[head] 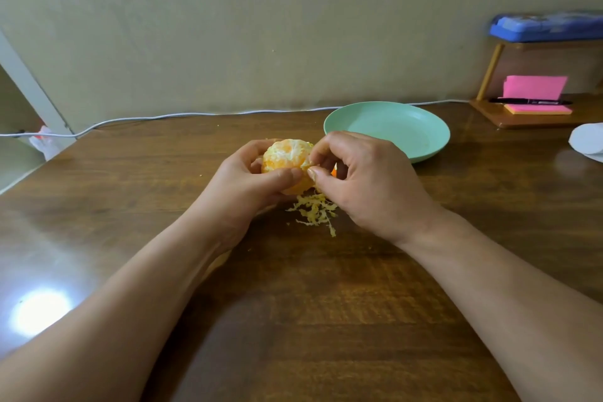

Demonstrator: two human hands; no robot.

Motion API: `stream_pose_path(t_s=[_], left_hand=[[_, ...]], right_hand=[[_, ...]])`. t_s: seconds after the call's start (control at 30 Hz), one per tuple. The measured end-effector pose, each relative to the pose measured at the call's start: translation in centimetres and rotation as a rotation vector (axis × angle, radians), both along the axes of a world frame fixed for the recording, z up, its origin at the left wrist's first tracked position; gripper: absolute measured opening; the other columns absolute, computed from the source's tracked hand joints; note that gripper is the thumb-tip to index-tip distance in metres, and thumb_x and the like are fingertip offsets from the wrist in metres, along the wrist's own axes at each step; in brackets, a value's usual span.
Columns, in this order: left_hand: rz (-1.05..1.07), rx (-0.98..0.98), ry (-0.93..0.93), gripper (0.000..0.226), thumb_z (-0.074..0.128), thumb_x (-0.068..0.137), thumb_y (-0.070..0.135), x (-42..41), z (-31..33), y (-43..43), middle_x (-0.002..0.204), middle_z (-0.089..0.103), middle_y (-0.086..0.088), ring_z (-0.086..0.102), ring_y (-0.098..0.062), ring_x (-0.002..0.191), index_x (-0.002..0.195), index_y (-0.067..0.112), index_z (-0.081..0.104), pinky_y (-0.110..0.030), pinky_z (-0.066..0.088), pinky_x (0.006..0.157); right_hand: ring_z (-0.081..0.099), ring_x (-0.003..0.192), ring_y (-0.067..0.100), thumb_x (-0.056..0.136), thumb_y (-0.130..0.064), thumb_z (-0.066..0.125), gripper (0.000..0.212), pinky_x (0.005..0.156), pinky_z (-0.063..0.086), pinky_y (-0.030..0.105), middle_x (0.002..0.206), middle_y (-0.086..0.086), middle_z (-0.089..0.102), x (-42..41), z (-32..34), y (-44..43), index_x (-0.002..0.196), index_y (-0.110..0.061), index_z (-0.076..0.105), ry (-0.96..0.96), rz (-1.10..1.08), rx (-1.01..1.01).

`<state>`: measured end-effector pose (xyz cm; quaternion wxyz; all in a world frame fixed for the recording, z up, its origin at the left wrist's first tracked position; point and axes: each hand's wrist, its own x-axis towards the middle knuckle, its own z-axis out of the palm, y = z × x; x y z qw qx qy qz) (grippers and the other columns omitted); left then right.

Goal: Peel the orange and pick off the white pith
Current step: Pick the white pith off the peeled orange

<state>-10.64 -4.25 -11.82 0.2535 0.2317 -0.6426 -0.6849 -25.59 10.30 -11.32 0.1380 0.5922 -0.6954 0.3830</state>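
A peeled orange, streaked with white pith, is held just above the wooden table. My left hand grips it from the left, thumb across its lower front. My right hand pinches a strand of pith at the orange's right side between thumb and forefinger. A small heap of picked-off pith shreds lies on the table right below the hands. A bit of orange peel shows behind my right hand, mostly hidden.
A mint-green plate sits behind my right hand. A white cable runs along the wall. At the far right stand a wooden rack with pink sticky notes, a black pen, a blue case, and a white roll.
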Motion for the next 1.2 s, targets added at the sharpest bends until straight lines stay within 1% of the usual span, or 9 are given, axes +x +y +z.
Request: stream_pose_path(t_s=[0.13, 0.27, 0.47, 0.6, 0.77, 0.87, 0.97, 1.07, 1.2], left_hand=[[0.035, -0.042, -0.022, 0.071, 0.089, 0.068, 0.024, -0.1, 0.2, 0.5, 0.124, 0.073, -0.015, 0.078, -0.03, 0.107, 0.134, 0.018, 0.064, -0.049, 0.063, 0.097], [0.07, -0.098, -0.044, 0.061, 0.087, 0.085, 0.014, -0.2, 0.2, 0.9, 0.121, 0.075, -0.011, 0.079, -0.027, 0.106, 0.139, 0.019, 0.061, -0.048, 0.063, 0.097], [0.161, -0.15, -0.055, 0.057, 0.087, 0.088, 0.02, -0.5, 0.0, 1.8, 0.116, 0.076, -0.008, 0.08, -0.024, 0.1, 0.138, 0.021, 0.06, -0.048, 0.065, 0.092], [0.224, -0.156, -0.059, 0.062, 0.09, 0.084, 0.028, -0.8, 0.0, 2.2, 0.115, 0.075, -0.005, 0.08, -0.02, 0.098, 0.137, 0.024, 0.06, -0.046, 0.066, 0.09], [0.183, 0.005, -0.008, 0.056, 0.086, 0.088, 0.021, -0.8, 0.3, 2.6, 0.121, 0.074, -0.009, 0.079, -0.023, 0.102, 0.136, 0.019, 0.059, -0.041, 0.066, 0.089], [0.149, 0.152, 0.041, 0.054, 0.084, 0.088, 0.016, -1.0, 0.4, 2.4, 0.125, 0.073, -0.013, 0.079, -0.025, 0.105, 0.136, 0.013, 0.059, -0.036, 0.065, 0.083], [0.104, 0.26, 0.083, 0.052, 0.081, 0.09, 0.014, -1.1, 0.3, 2.0, 0.128, 0.073, -0.015, 0.078, -0.027, 0.109, 0.137, 0.008, 0.06, -0.041, 0.065, 0.089], [0.058, 0.31, 0.102, 0.054, 0.08, 0.089, 0.014, -1.1, 0.3, 1.8, 0.13, 0.073, -0.017, 0.077, -0.029, 0.112, 0.139, 0.006, 0.06, -0.045, 0.064, 0.094], [0.013, 0.326, 0.111, 0.067, 0.082, 0.077, 0.019, -1.0, 0.4, 1.7, 0.131, 0.072, -0.018, 0.077, -0.028, 0.111, 0.138, 0.005, 0.06, -0.038, 0.065, 0.084]], right_hand=[[0.059, 0.073, 0.005, 0.096, -0.024, 0.076, 0.003, 0.065, 0.051, 0.02, 0.085, -0.013, 0.067, 0.2, -0.1, -0.3, 0.096, -0.022, 0.073, 0.013, -0.005, -0.005], [0.059, 0.072, 0.008, 0.094, -0.024, 0.075, 0.007, 0.062, 0.05, 0.021, 0.082, -0.012, 0.064, 0.5, -0.3, -0.6, 0.091, -0.022, 0.069, 0.046, -0.043, -0.018], [0.054, 0.068, 0.011, 0.09, -0.021, 0.074, 0.014, 0.056, 0.047, 0.028, 0.076, -0.01, 0.058, 1.1, -0.7, -1.1, 0.085, -0.021, 0.061, 0.061, -0.12, -0.105], [0.051, 0.066, 0.012, 0.088, -0.019, 0.075, 0.017, 0.054, 0.038, 0.021, 0.074, -0.009, 0.055, 1.3, -0.8, -1.3, 0.083, -0.021, 0.059, 0.062, -0.15, -0.135], [0.053, 0.069, 0.011, 0.09, -0.019, 0.074, 0.012, 0.056, 0.044, 0.022, 0.077, -0.009, 0.056, 1.3, -0.9, -1.3, 0.088, -0.02, 0.062, 0.027, -0.117, -0.159], [0.057, 0.069, 0.012, 0.09, -0.018, 0.074, 0.01, 0.058, 0.05, 0.025, 0.077, -0.009, 0.06, 1.1, -0.9, -1.1, 0.09, -0.02, 0.064, -0.112, -0.058, -0.176], [0.061, 0.07, 0.013, 0.09, -0.016, 0.074, 0.009, 0.06, 0.053, 0.024, 0.077, -0.009, 0.063, 1.1, -0.8, -0.9, 0.091, -0.02, 0.066, -0.299, -0.005, -0.171], [0.061, 0.073, 0.013, 0.092, -0.014, 0.073, 0.005, 0.063, 0.054, 0.022, 0.079, -0.005, 0.066, 0.9, -0.8, -0.9, 0.092, -0.017, 0.069, -0.527, 0.056, -0.165], [0.055, 0.068, 0.012, 0.092, -0.007, 0.071, 0.004, 0.061, 0.051, 0.028, 0.075, -0.001, 0.061, 0.4, -0.9, -1.1, 0.091, -0.01, 0.07, -0.807, 0.137, -0.17]])
